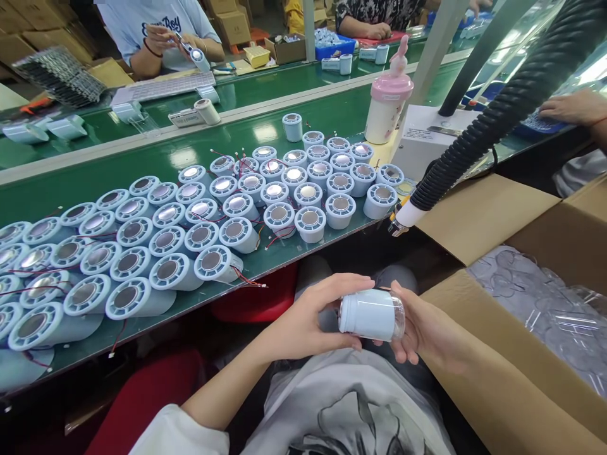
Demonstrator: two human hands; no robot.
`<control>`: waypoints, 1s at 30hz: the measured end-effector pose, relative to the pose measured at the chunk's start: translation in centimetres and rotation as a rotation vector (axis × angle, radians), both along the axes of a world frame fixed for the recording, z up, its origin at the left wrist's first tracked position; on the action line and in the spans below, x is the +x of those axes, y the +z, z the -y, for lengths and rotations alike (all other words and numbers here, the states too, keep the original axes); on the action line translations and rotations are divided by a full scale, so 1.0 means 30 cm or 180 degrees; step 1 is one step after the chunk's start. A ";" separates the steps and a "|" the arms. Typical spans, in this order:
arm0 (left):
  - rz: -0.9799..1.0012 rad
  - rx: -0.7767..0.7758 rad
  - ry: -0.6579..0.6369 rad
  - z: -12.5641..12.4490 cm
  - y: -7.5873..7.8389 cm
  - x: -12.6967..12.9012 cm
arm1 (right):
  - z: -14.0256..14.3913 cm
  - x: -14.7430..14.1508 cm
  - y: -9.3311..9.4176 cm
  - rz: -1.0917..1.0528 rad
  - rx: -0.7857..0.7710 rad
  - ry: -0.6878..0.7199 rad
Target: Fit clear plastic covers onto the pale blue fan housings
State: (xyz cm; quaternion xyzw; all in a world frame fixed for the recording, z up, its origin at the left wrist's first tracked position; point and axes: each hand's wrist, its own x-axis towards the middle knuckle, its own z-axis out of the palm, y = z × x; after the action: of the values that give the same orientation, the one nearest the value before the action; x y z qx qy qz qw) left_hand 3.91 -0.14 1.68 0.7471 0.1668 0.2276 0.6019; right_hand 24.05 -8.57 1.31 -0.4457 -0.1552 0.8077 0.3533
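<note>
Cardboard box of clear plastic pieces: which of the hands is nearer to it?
Right. The right hand holds the pale blue cylinder just beside the cardboard box; the left hand grips the cylinder's far end.

A: left hand (308, 316) pose?
B: Low in front of the body, forearm coming up from bottom left, white sleeve at the elbow. Palm faces right, fingers curled, thumb on top, index stretched forward.
A: right hand (427, 328)?
B: Comes in from the right, forearm mostly hidden. Palm faces left and up, fingers cupped underneath, thumb near the top.
A: Closed?
B: Both closed in a grip on the same cylinder (372, 314), one at each end. Wrists roughly level, hands facing each other over the lap.
</note>
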 end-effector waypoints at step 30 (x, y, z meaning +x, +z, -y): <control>-0.0736 -0.0819 -0.0333 -0.193 -0.025 0.128 | -0.146 0.050 -0.170 -0.0153 0.0138 -0.0532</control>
State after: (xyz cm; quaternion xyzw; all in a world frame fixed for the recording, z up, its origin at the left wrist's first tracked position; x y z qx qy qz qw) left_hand 7.76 5.64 0.94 0.6927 0.2236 0.0852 0.6803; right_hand 25.54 -4.20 -3.80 -0.4298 -0.1264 0.7824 0.4326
